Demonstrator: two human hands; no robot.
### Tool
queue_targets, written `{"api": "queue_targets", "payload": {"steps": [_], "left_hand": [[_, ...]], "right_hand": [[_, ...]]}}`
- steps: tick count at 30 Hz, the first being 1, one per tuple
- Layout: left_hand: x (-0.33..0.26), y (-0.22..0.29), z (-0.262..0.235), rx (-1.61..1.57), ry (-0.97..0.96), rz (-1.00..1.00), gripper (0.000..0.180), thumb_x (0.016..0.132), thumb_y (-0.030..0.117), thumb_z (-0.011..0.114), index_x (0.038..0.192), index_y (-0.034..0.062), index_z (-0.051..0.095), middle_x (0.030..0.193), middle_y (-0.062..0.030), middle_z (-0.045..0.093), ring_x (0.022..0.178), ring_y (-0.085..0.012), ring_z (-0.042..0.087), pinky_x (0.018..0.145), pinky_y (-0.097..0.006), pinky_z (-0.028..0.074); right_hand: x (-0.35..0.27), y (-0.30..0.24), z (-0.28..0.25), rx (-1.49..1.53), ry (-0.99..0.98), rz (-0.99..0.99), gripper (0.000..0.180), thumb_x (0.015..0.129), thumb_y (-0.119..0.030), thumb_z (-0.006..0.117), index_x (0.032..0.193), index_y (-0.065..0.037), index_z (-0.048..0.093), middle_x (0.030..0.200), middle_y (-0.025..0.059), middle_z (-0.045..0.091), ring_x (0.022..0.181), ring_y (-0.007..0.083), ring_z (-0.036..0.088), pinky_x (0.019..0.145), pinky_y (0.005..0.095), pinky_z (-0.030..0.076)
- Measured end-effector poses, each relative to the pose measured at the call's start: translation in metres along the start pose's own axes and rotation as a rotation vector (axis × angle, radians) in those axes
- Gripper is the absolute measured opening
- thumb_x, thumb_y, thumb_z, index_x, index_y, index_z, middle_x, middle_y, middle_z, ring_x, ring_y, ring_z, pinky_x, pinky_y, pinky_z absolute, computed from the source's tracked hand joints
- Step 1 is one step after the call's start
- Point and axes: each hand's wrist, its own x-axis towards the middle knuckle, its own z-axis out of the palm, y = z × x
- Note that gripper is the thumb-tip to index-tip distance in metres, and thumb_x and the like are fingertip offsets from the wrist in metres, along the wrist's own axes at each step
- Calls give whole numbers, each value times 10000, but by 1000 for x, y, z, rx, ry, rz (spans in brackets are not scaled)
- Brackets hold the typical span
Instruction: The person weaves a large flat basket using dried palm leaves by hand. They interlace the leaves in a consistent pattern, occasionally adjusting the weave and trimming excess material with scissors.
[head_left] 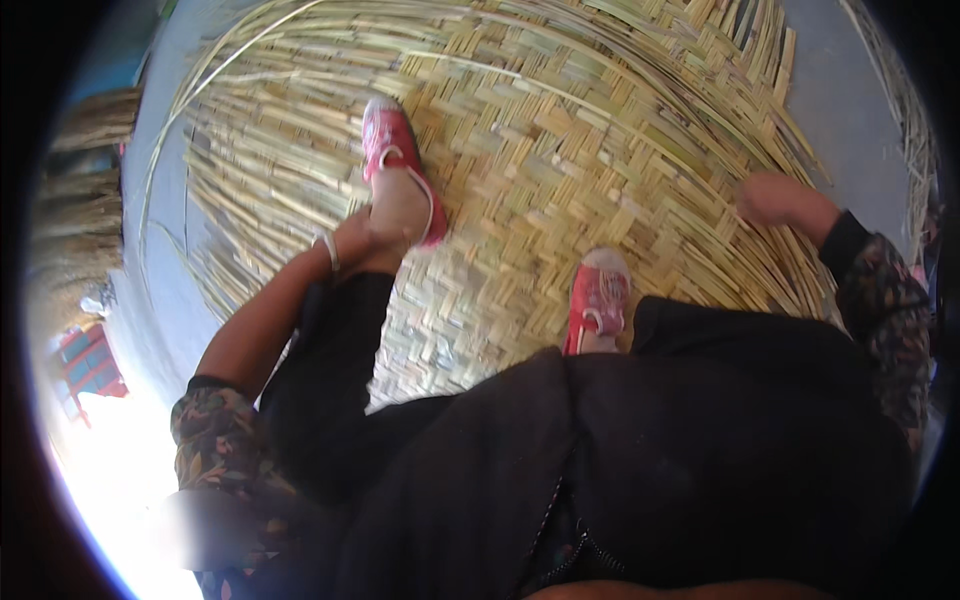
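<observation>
A large woven mat of pale yellow-green reed strips (500,160) spreads under my feet, its loose strip ends fanning out at the left and right. My left hand (368,236) is low beside my left ankle, next to a red shoe (390,145); its fingers are hidden from sight. Over the loose strips at the right, my right hand (775,200) looks curled and rounded. It is blurred, and what is in it, if anything, does not show. My other red shoe (602,290) stands on the woven part.
Grey floor (835,110) borders the mat on both sides. Tied brown bundles (85,190) are stacked at the far left, with a red and green object (88,358) nearer me. More loose strips (900,110) lie along the right edge.
</observation>
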Motion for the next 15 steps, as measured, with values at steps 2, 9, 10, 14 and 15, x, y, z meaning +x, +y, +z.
{"api": "queue_targets", "payload": {"steps": [2,9,10,14,15], "left_hand": [[1,-22,1,52,46,107,704,668,391,756,1152,-69,532,1055,-178,636,984,-233,609,867,-334,474],[-82,-10,52,98,-100,343,609,706,326,737,1156,-36,545,1058,-151,633,977,-224,603,877,-316,462],[-93,-10,64,165,-111,289,633,701,352,741,1157,-39,544,1061,-155,632,974,-227,603,870,-320,464],[-103,-33,119,304,-256,216,752,687,443,744,1190,-63,509,1087,-185,616,1007,-253,593,873,-333,458],[-108,-34,133,362,-285,175,774,686,456,741,1199,-70,498,1101,-194,609,1025,-263,586,882,-336,452]], "right_hand": [[-12,-38,-31,-153,25,68,274,836,-253,538,840,13,605,817,217,616,795,392,594,708,466,467],[-71,-175,-114,-112,445,-267,328,894,-318,507,1019,-29,597,898,211,632,843,382,600,754,450,469],[-77,-188,-120,-108,490,-316,322,896,-317,504,1019,-33,596,896,209,632,844,382,599,754,450,468],[-118,-213,-116,-205,359,-299,308,888,-303,520,1016,-34,597,884,199,637,844,373,602,755,442,465],[-123,-220,-118,-229,348,-291,305,887,-301,522,1014,-34,597,883,200,636,841,373,602,756,441,465]]}}
